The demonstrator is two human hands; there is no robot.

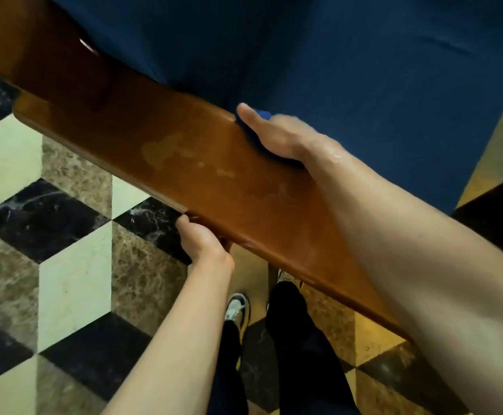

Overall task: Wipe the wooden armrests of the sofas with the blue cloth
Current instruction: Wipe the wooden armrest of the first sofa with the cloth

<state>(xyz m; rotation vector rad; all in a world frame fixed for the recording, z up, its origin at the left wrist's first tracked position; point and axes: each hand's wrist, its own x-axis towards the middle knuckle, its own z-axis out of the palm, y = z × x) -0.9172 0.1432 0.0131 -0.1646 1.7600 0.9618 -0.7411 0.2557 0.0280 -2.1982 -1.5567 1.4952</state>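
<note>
A glossy brown wooden armrest (184,163) runs diagonally from upper left to lower right, with pale worn patches near its middle. My right hand (277,136) presses a blue cloth (262,114) onto the armrest's far edge, beside the seat cushion; only a small corner of the cloth shows past my fingers. My left hand (203,242) grips the armrest's near edge from below, fingers curled under the wood.
The sofa's dark blue cushion (349,70) fills the top of the view. A patterned marble tile floor (73,265) in black, cream and brown lies below. My legs in dark trousers and my shoe (238,310) stand under the armrest.
</note>
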